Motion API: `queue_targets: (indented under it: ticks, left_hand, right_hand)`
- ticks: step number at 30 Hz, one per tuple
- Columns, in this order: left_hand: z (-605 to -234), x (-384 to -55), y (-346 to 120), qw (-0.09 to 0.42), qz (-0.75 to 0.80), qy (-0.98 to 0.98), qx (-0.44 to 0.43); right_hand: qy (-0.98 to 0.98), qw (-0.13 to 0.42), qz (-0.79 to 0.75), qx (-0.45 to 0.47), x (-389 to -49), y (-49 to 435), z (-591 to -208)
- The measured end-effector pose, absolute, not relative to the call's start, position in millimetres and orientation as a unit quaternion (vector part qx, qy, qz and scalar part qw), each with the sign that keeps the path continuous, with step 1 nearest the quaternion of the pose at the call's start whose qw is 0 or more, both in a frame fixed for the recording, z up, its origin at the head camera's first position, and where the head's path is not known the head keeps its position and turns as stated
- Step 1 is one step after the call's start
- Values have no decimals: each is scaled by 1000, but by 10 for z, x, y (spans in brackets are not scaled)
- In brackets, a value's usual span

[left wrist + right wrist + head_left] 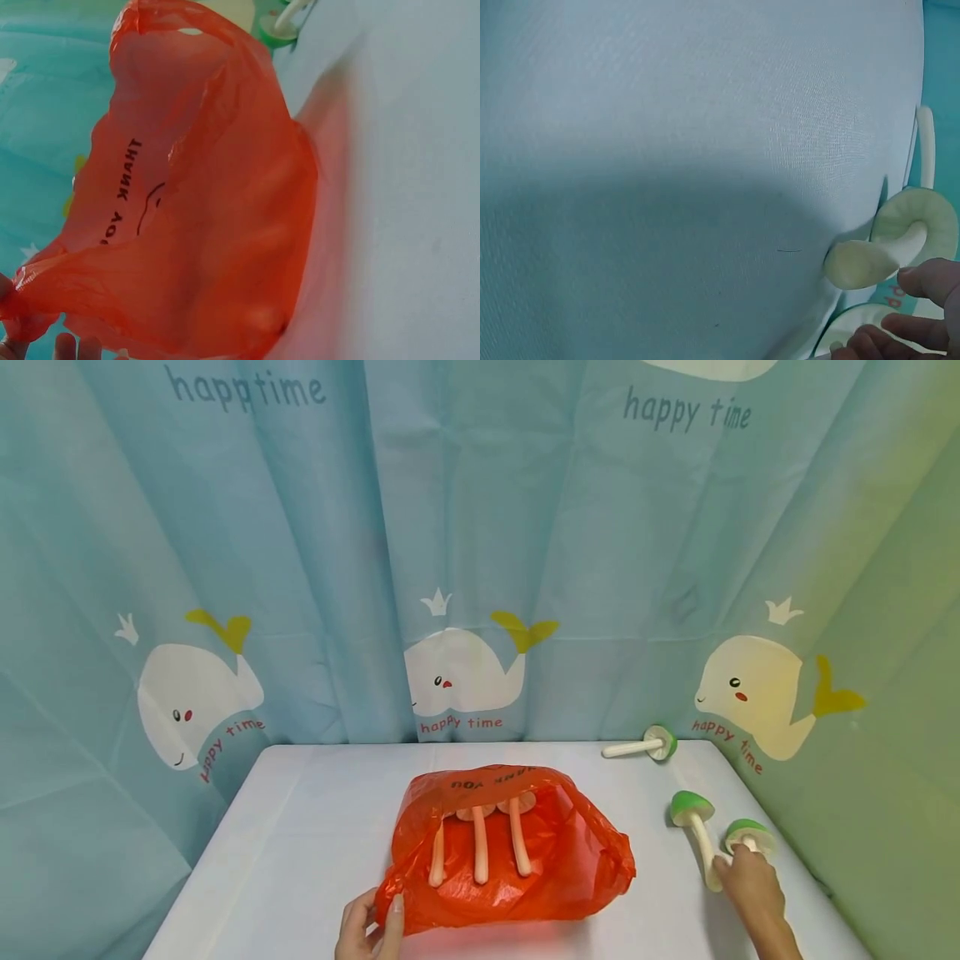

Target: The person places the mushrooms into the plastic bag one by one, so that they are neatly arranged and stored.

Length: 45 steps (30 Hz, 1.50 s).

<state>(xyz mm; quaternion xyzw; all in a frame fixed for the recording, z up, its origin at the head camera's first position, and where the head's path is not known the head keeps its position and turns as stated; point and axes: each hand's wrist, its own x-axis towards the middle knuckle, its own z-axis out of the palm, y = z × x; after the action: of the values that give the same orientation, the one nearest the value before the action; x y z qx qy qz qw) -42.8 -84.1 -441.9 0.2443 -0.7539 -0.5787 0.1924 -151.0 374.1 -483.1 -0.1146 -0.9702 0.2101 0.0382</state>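
Observation:
My left hand (369, 927) pinches the left edge of a red plastic bag (577, 868) printed "THANK YOU". The bag's mouth gapes toward me, showing several mushrooms inside, their pale stems (481, 847) pointing my way. At the table's right side, my right hand (753, 887) is at a green-capped mushroom (748, 833), partly covering its stem. In the right wrist view its thumb and fingers (915, 330) are spread apart. Beside the thumb lies the long curved stem of a second green-capped mushroom (692, 808); contact there is unclear.
A third green-capped mushroom (660, 742) lies at the table's back right edge, its stem pointing left. The white table (300, 843) is bordered behind by a blue curtain (465, 543) with whale prints, which also hangs at both sides.

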Motion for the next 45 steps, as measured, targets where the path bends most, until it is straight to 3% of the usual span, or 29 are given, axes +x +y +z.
queue_targets:
  ticks: [6,19,27,33,38,45]
  left_hand:
    - [-4396,-433,-838,183,-581,-753,247]
    - [-4385,-441,-819,202,-575,-753,246]
    - [-5012,-593,-957,190,-552,-768,264]
    - [-5326,-651,-1017,192,-547,-773,259]
    - [-5172,-619,-969,203,-544,-769,265]
    - [-4584,-480,-842,220,-568,-754,247]
  right_hand:
    - [-975,72,198,-76,-1530,3701,-4837]
    - [-973,32,206,-94,-1567,3659,-4932]
    - [-978,34,187,-90,-1546,3603,-4992]
    - [-971,73,210,-86,-1554,3557,-5024]
    - [-970,110,203,-81,-1587,3533,-5067]
    - [-967,126,206,-78,-1601,3534,-5076]
